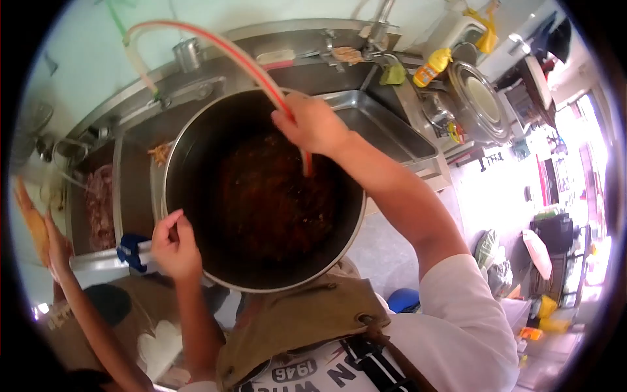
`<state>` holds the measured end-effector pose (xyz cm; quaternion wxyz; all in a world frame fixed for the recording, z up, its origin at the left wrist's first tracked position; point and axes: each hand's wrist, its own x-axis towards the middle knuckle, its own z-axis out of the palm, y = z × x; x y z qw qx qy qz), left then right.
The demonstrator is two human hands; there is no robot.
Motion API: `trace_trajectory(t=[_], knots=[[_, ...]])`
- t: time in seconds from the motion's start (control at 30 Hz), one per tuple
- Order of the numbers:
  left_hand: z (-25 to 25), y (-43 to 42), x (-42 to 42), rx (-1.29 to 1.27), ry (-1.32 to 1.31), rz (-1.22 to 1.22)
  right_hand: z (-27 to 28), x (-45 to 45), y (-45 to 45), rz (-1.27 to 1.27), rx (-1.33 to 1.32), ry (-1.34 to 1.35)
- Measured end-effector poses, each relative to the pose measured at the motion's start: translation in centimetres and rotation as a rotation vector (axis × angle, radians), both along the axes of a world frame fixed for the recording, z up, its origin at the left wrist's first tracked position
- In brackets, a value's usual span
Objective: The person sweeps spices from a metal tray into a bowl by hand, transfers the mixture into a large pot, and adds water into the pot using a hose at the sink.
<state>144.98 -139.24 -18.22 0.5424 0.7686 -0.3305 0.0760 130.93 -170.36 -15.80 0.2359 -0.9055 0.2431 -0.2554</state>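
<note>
Far left, a co-worker's hand [59, 248] beside a long tan object [34, 225], grip unclear. Next, a sink basin with reddish, meat-like pieces [101, 206]; then light brown scraps [159, 153] in the neighbouring basin. The person's left hand [176, 247], fingers curled, sits at the left rim of a big dark pot [196, 163]; cannot tell whether it grips. Pot stands mid-view before the sinks, dark reddish-brown liquid [268, 202] inside. A red-striped hose [257, 75] arches over from the tap side, its end within the pot's mouth; the right hand [315, 125] is closed round it. Further right, a metal tray [408, 138], green cloth [393, 74], yellow bottle [431, 67]
</note>
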Motion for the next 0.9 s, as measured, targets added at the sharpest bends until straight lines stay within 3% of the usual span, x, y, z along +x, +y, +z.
trace_trajectory(t=[0.13, 0.2, 0.4, 0.6, 0.67, 0.73, 0.9], knots=[[-1.4, 0.3, 0.8, -0.007, -0.037, -0.039, 2.9, -0.7, 0.9, -0.051, 0.162, 0.18], [-1.8, 0.5, 1.1, -0.009, -0.022, -0.047, 0.7, -0.5, 0.3, -0.031, -0.026, -0.001], [-1.6, 0.5, 1.1, 0.035, -0.057, 0.04, 0.6, -0.6, 0.3, 0.013, -0.007, -0.045], [-1.2, 0.4, 0.9, -0.035, -0.042, -0.055, 1.2, -1.3, 0.5, -0.023, 0.025, 0.045], [0.4, 0.1, 0.4, 0.132, -0.174, -0.038, 1.4, -0.7, 0.8, -0.031, -0.057, 0.049], [1.0, -0.4, -0.2, 0.082, -0.134, -0.017, 1.2, -0.8, 0.4, -0.006, 0.1, 0.035], [1.6, -0.7, 0.1, -0.016, -0.066, 0.018, 1.5, -0.2, 0.6, 0.023, 0.114, -0.046]])
